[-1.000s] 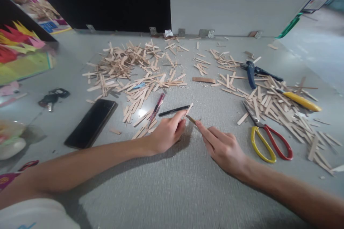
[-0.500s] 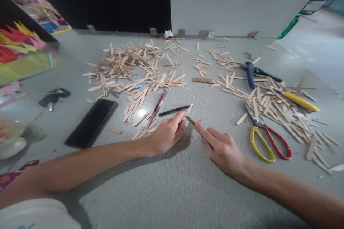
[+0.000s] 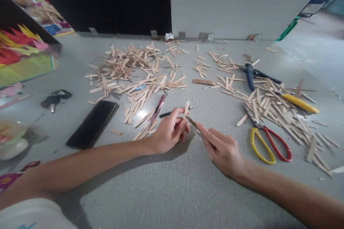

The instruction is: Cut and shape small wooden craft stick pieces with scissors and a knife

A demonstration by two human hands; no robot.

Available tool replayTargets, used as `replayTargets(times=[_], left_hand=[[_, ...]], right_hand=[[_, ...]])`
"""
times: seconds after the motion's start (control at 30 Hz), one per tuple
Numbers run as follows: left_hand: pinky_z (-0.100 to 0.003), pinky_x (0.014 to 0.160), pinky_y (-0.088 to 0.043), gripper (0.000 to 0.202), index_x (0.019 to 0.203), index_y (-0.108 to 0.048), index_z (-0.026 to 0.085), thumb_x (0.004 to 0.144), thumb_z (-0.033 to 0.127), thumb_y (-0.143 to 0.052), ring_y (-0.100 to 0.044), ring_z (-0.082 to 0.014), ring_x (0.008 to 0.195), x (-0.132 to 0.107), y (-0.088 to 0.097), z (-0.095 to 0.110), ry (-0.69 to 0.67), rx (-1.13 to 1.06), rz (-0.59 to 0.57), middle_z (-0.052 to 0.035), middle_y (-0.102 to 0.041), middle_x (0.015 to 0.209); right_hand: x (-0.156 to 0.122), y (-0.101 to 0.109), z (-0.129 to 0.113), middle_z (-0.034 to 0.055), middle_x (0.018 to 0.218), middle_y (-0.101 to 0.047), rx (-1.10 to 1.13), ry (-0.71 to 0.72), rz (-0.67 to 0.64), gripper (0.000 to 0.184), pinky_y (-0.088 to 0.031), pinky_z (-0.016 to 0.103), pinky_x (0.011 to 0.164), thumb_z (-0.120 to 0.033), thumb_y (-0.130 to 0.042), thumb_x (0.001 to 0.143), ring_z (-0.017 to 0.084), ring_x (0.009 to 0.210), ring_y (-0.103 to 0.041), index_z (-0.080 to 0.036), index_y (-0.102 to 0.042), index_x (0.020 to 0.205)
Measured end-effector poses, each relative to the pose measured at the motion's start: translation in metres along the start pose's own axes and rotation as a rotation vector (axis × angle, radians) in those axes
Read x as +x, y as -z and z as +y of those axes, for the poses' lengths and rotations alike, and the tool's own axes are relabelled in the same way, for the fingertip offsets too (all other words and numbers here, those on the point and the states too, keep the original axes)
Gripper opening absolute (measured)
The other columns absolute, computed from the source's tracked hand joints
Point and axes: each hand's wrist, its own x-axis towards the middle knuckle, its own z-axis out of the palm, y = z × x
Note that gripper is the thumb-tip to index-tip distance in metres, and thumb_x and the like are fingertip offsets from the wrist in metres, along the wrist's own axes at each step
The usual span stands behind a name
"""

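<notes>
Two hands work at the frame's centre. One phone (image 3: 92, 124), one key bunch (image 3: 55, 98), one pair of scissors (image 3: 266, 137) and perhaps three other handled tools (right side, half buried). Wooden sticks (image 3: 129, 68): too many to count.

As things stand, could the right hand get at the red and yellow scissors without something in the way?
Probably yes. The scissors lie just to the outer side of the right hand, with bare table between them. But that hand already pinches a small stick, so it is not free.

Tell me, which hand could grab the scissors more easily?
Probably the right hand. The scissors lie just beside it, while the left hand already holds a wooden stick in its fingers.
</notes>
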Motion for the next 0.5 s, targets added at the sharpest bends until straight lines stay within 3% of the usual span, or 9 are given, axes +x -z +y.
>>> replayTargets(times=[0.23,0.37,0.5], left_hand=[[-0.020,0.047,-0.055,0.039,0.115,-0.045,0.021,0.110,0.058,-0.057,-0.071,-0.0137,0.058,0.0054,0.0035,0.0079,0.160,-0.411,-0.067,-0.0014,-0.070,0.082],[-0.023,0.050,-0.057,0.039,0.112,-0.045,0.022,0.108,0.057,-0.061,-0.074,-0.0155,0.061,0.0070,0.0035,0.0091,0.185,-0.471,-0.075,-0.0028,-0.072,0.083],[-0.026,0.056,-0.059,0.035,0.109,-0.040,0.024,0.111,0.054,-0.058,-0.075,-0.0163,0.064,0.0064,0.0034,0.0090,0.162,-0.463,-0.117,-0.0019,-0.074,0.081]], right_hand=[[-0.0003,-0.0002,0.0003,-0.0012,0.075,-0.066,0.066,-0.025,-0.002,0.043,-0.053,0.021,0.055,-0.012,-0.048,0.114,0.012,0.057,-0.060,-0.017,-0.061,0.154],[0.0010,0.0021,-0.0016,0.0001,0.076,-0.071,0.049,-0.031,-0.015,0.042,-0.054,0.022,0.054,-0.013,-0.047,0.114,0.013,0.058,-0.065,-0.017,-0.059,0.155],[0.0025,0.0052,-0.0051,-0.0012,0.074,-0.074,-0.058,0.076,-0.043,0.043,-0.052,0.023,0.051,-0.007,-0.049,0.113,0.012,0.054,-0.065,-0.013,-0.054,0.155]])
